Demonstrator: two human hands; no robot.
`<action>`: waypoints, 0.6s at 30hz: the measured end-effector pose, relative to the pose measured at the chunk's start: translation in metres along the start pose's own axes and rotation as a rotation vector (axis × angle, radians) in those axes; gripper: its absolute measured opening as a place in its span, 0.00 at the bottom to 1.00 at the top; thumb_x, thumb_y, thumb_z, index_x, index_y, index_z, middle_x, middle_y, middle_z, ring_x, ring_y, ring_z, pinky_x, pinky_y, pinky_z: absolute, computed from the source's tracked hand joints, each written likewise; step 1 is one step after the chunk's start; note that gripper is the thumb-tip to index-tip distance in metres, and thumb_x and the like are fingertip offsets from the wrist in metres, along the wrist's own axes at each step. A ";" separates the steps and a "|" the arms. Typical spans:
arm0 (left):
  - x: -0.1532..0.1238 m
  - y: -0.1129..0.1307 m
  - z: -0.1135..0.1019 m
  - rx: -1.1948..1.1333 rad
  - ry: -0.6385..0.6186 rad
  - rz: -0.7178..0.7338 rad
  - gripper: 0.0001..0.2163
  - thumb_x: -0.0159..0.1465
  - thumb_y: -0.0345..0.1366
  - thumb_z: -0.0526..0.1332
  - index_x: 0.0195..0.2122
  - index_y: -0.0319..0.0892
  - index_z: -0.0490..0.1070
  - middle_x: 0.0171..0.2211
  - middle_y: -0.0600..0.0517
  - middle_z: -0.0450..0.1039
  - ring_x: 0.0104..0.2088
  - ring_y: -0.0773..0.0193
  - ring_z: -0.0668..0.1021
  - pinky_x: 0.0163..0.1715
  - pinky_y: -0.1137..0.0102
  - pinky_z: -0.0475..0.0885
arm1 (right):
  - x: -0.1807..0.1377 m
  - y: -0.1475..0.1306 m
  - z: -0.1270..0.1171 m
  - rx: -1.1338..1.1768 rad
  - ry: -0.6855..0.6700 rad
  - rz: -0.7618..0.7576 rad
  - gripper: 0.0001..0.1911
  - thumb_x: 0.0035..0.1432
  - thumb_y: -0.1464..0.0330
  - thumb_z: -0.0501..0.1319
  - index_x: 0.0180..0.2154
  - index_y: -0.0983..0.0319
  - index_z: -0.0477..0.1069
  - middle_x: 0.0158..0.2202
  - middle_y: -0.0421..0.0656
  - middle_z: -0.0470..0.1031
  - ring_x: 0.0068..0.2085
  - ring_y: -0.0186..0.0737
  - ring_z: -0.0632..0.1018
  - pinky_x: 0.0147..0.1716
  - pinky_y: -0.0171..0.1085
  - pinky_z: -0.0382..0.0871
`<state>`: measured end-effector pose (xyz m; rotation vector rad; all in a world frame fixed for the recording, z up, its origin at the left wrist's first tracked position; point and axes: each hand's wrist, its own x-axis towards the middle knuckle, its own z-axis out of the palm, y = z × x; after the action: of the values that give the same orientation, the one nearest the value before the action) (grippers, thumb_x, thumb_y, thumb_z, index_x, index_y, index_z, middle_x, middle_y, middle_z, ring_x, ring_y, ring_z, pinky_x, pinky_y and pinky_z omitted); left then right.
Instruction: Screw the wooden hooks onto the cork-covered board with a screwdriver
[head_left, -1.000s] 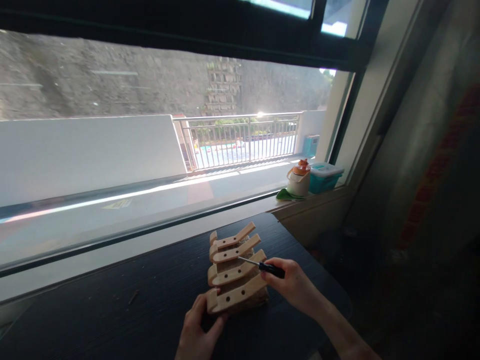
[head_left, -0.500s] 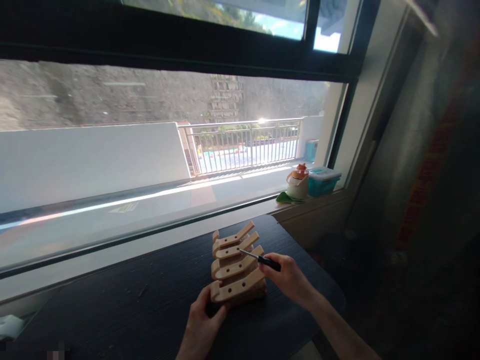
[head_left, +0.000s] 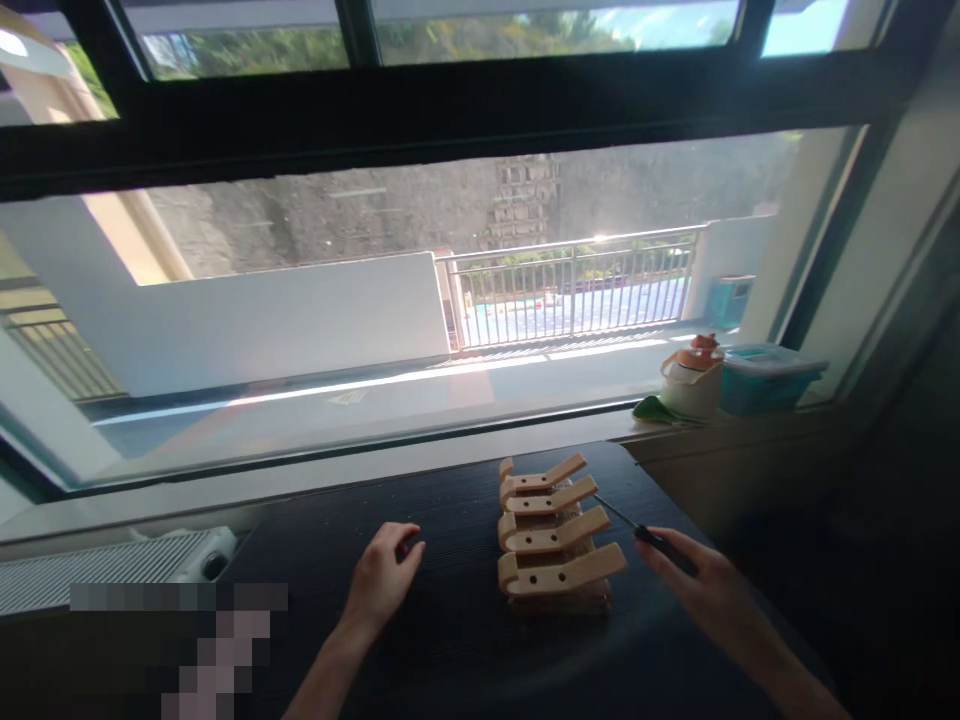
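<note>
Four pale wooden hooks [head_left: 559,535] lie in a row on the dark table [head_left: 315,530], between the two grips and just left of the right one. Each is smooth, light blond wood: a thick rounded curl at the end toward the left grip, a flat middle with two dark round holes, and a straight arm slanting up toward the right grip. The farthest hook's curl shows as a short upright stub. Under them is a brownish, somewhat shiny base [head_left: 562,603], its material hard to make out.

The right grip [head_left: 694,580] is closed around the black handle of a screwdriver [head_left: 643,533]; its thin metal shaft points away from the fingers, up and left, the tip near the arm of the second-farthest hook. Whether they touch cannot be told.

The left grip [head_left: 382,575] is apart from the hooks, to their left, with fingers curled and thumb near the index finger. A dark reddish spot shows there; whether it is something held cannot be told. Well beyond the right grip, on the windowsill [head_left: 525,440], stand an orange-topped bottle [head_left: 691,385] and a teal box [head_left: 769,385].
</note>
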<state>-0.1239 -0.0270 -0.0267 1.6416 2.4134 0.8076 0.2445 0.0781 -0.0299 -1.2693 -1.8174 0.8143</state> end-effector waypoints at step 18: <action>0.040 -0.012 -0.002 -0.116 -0.152 -0.340 0.14 0.62 0.41 0.57 0.45 0.40 0.68 0.44 0.49 0.71 0.41 0.63 0.75 0.41 0.61 0.72 | 0.006 0.046 0.017 0.004 0.089 0.195 0.24 0.40 0.48 0.60 0.31 0.59 0.78 0.31 0.43 0.80 0.40 0.52 0.79 0.33 0.37 0.73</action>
<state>-0.1510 0.0051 -0.0225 1.1606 2.3927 0.7205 0.2503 0.0964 -0.0754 -1.4729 -1.6389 0.8514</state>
